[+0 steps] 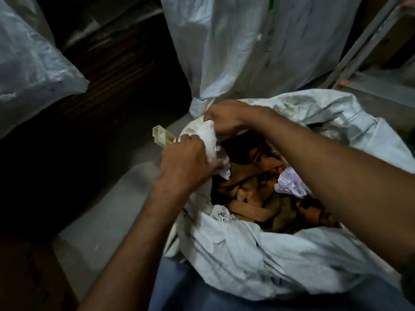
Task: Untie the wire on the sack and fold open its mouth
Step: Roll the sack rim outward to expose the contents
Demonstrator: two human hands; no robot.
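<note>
From the head view, the sack stands on the floor just in front of the person. Its mouth gapes wide, showing a heap of brown scraps and a crumpled paper. I can see no wire anywhere, so the tie looks to be off and the job is down to folding the mouth back.

Both hands are at the far left part of the rim, close together. The left hand has its fingers curled round a bunch of the white cloth. The right hand reaches across the opening and pinches the same bunched edge from above. A cream plastic piece pokes out just beside the left hand; whether it is being held I cannot tell.

The sack is woven plastic cloth: light, limp and crinkly, and probably a bit slick. A full handful of the edge should grip better than a fingertip pinch. The load inside looks bulky enough to keep the body from moving while the rim is rolled outward. The near edge lies slumped and has yet to be turned down.

Behind it stand a taller sack and a plastic bag.
</note>
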